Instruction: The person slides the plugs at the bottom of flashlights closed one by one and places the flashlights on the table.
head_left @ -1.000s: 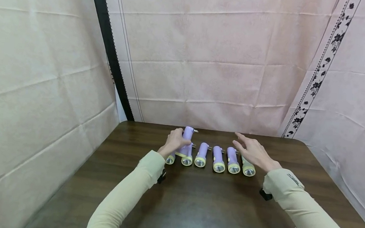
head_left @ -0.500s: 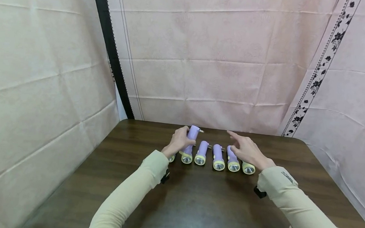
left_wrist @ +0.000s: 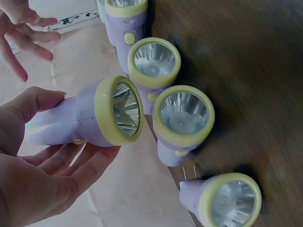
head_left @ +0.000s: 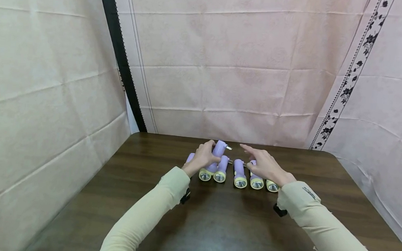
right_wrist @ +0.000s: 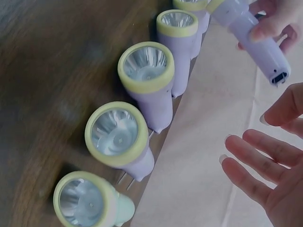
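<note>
My left hand (head_left: 203,156) grips a purple flashlight (left_wrist: 71,118) by its body, thumb on one side and fingers round the other. The flashlight has a yellow rim round its lens and metal plug prongs at its tail; it is raised over the left part of a row of similar flashlights. To the right, my right hand (head_left: 265,167) is spread with nothing in it, above the row's right part. Below that hand lie a purple flashlight (head_left: 256,180) and, at the row's right end, a pale green flashlight (right_wrist: 124,208), partly covered by the hand in the head view.
The row lies near the far edge of a dark brown wooden table (head_left: 215,227), lenses toward me. A purple flashlight (head_left: 240,174) sits mid-row. Some flashlights have prongs sticking out. A pale cloth (head_left: 217,91) hangs behind the table, with more cloth along both sides.
My left hand has carried the held flashlight rightward along the row, uncovering the leftmost one. My right hand has moved left, toward it. The flashlights on the table have stayed put.
</note>
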`<state>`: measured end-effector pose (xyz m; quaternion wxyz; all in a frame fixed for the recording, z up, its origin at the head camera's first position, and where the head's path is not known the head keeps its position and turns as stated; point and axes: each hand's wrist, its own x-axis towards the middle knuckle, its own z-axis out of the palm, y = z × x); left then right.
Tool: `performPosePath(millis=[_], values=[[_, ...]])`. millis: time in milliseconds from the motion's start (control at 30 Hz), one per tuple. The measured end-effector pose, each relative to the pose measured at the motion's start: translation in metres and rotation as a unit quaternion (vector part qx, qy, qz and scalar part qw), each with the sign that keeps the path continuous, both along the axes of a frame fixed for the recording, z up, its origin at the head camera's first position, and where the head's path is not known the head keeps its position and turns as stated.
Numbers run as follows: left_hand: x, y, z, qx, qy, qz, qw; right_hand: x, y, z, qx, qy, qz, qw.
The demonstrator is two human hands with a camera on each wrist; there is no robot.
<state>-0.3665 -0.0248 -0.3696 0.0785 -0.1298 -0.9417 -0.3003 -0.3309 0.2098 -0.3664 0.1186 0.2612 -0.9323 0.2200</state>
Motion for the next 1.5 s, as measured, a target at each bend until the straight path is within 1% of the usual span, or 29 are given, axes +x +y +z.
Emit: performPosePath(millis=[133, 333, 567, 733, 900, 967, 1067, 1200, 1300, 1400, 1500], values=[[0.001, 0.004, -0.001, 0.002, 0.007, -0.014, 0.9999, 0.002, -0.006, 0.002, -0.006, -0.011, 0.014, 0.9998], [0.001, 0.007, -0.002, 0.006, 0.019, -0.034, 0.9992, 0.0, -0.013, 0.005, -0.009, -0.012, 0.034, 0.9993], [0.001, 0.011, -0.001, 0.019, 0.019, -0.055, 0.9981, 0.0, -0.014, 0.007, -0.009, -0.021, 0.04, 0.9989], [0.004, 0.011, -0.002, 0.028, 0.029, -0.068, 0.9968, 0.002, -0.013, 0.007, -0.001, -0.007, 0.039, 0.9992], [0.006, 0.011, -0.004, 0.026, 0.052, -0.088, 0.9944, 0.004, -0.013, 0.006, 0.032, 0.027, 0.032, 0.9986], [0.007, 0.012, -0.004, 0.023, 0.058, -0.097, 0.9933, 0.004, -0.014, 0.005, 0.04, 0.034, 0.029, 0.9982], [0.008, 0.012, -0.005, 0.02, 0.058, -0.105, 0.9926, 0.004, -0.015, 0.005, 0.041, 0.04, 0.026, 0.998], [0.01, 0.013, -0.006, 0.022, 0.048, -0.108, 0.9928, 0.005, -0.017, 0.005, 0.039, 0.039, 0.024, 0.9982], [0.012, 0.014, -0.005, 0.025, 0.05, -0.111, 0.9923, 0.004, -0.017, 0.005, 0.035, 0.038, 0.026, 0.9983], [0.013, 0.014, -0.005, 0.029, 0.054, -0.113, 0.9917, 0.004, -0.018, 0.005, 0.029, 0.037, 0.026, 0.9985], [0.011, 0.013, -0.004, 0.022, 0.05, -0.113, 0.9921, 0.004, -0.017, 0.005, 0.021, 0.035, 0.029, 0.9987]])
